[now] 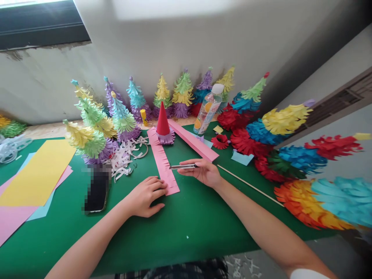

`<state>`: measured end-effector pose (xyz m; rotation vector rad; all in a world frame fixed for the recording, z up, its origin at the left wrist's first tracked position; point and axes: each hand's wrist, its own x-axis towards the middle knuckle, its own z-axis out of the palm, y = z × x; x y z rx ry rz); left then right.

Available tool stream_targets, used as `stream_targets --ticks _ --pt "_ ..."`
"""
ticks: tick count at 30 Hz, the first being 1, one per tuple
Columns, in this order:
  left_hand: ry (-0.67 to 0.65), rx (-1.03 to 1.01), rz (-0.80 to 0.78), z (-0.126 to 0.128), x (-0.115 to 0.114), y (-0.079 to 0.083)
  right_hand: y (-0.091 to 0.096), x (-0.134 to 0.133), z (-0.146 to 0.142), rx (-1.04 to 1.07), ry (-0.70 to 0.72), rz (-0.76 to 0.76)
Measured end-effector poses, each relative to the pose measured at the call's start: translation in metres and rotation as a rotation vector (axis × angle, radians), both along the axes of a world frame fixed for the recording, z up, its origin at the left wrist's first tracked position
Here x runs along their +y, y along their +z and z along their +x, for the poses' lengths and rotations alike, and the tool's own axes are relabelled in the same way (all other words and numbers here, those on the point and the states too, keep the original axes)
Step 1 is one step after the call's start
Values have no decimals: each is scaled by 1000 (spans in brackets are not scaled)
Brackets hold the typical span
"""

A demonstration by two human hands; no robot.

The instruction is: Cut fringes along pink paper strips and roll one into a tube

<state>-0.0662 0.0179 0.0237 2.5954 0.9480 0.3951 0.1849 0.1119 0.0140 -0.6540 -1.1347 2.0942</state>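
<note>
A pink paper strip with slits along its right edge lies on the green table. My left hand rests over the strip's near end, fingers stretched out flat. In my right hand is a slim craft knife, its tip at the slit edge of the strip. A red paper cone with a purple fringed base stands at the strip's far end. Right of it lies a second pink piece, folded lengthwise.
Fringed paper trees line the back and right side. A bottle stands among them. A thin stick lies at right. To the left are a phone, white paper shreds and coloured sheets.
</note>
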Motion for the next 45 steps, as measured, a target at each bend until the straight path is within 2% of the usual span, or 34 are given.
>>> stream_targets --ticks 5,12,15,20,23,26,30,33,35,37,40,42,45 --pt "-6 0 4 0 1 -1 -3 3 4 -9 -15 35" --pt "-10 33 71 1 1 -4 -5 4 3 -205 80 352" --pt "62 43 166 10 -1 -8 -3 4 2 -250 104 376" --pt "144 59 367 28 -7 -14 -6 8 1 -276 -101 345" --pt "157 54 415 30 -8 -17 -8 9 1 -264 -192 399" --pt "218 -4 361 27 -6 -20 -7 4 -1 -298 -206 480" --pt "380 -181 213 24 -3 -21 -1 -6 -8 -401 -90 594" --pt "527 -298 12 23 -4 -18 3 -13 -17 -488 -43 800" --pt "598 -394 -161 24 -5 -15 4 -16 -23 -517 -43 869" --pt "644 -509 -306 24 -6 -12 4 -20 -28 -526 -56 842" --pt "653 -654 -414 25 -8 -7 5 -27 -35 -492 -90 711" --pt "611 -714 -436 26 -10 -3 7 -32 -38 -456 -117 656" --pt "591 -695 -369 29 -13 -1 9 -36 -41 -439 -177 688"
